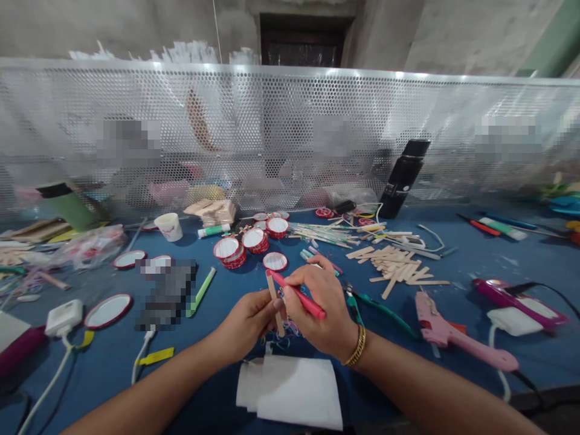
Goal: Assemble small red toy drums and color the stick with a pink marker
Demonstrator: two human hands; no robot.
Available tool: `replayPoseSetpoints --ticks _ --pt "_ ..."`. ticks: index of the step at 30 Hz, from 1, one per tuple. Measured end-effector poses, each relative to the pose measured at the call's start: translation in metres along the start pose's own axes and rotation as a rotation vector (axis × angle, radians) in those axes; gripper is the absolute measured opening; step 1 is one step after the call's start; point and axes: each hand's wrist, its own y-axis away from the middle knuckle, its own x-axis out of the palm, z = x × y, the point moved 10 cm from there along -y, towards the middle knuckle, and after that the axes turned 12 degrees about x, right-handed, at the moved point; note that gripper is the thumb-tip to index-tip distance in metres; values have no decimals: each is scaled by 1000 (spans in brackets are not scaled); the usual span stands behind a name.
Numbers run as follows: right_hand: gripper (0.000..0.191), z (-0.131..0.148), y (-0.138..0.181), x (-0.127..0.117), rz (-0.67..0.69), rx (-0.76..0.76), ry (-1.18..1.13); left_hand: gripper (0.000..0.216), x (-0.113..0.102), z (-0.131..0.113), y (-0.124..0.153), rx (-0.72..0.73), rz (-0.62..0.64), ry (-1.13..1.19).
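Observation:
Pinched in my left hand (249, 320) is a flat wooden popsicle stick (274, 297), held upright with its upper end free. My right hand (324, 305) is closed around a pink-red marker (304, 299). The marker's tip meets the stick near its top end; whether it leaves a mark there is too small to tell. Below both hands, small coloured loops or bands (293, 331) lie partly hidden on the blue table. A stack of white paper (299, 389) rests in front of me. Green-handled pliers (385, 311) lie just right of my right hand.
Loose popsicle sticks (401, 266) spread at the right, near a pink glue gun (453, 338). Red-rimmed round lids (233, 251) stand behind my hands. A phone (167, 293) lies left. A black bottle (403, 178) leans near the perforated metal screen (281, 133) at the back.

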Motion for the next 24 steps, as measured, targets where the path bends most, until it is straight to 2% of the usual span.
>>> replayPoseSetpoints --ticks 24 --pt "5 1 -1 1 8 -6 -10 52 -4 2 -2 -25 -56 83"
